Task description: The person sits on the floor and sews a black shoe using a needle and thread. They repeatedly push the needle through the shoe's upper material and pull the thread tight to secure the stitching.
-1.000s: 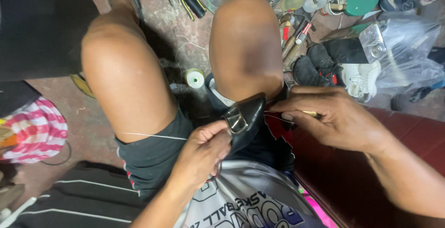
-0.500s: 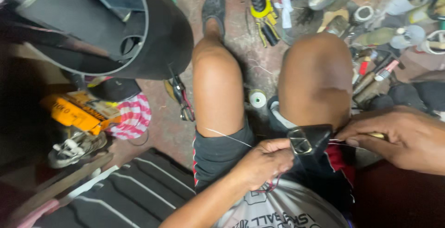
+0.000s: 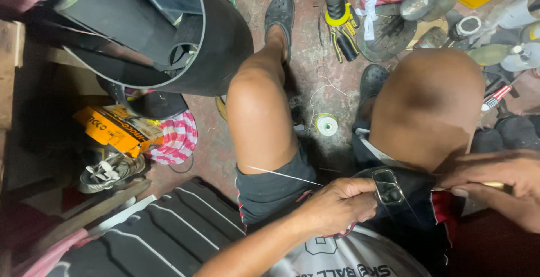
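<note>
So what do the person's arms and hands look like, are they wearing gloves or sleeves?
No gloves and no long sleeves. The left hand and right hand are both bare, with bare forearms showing right up to the picture's edge. No rings, watch or bracelet can be seen. The fingers have short nails.

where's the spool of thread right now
In the head view the spool of thread sits on the floor between the person's knees, just above the left hand gripping the black strap.
</note>
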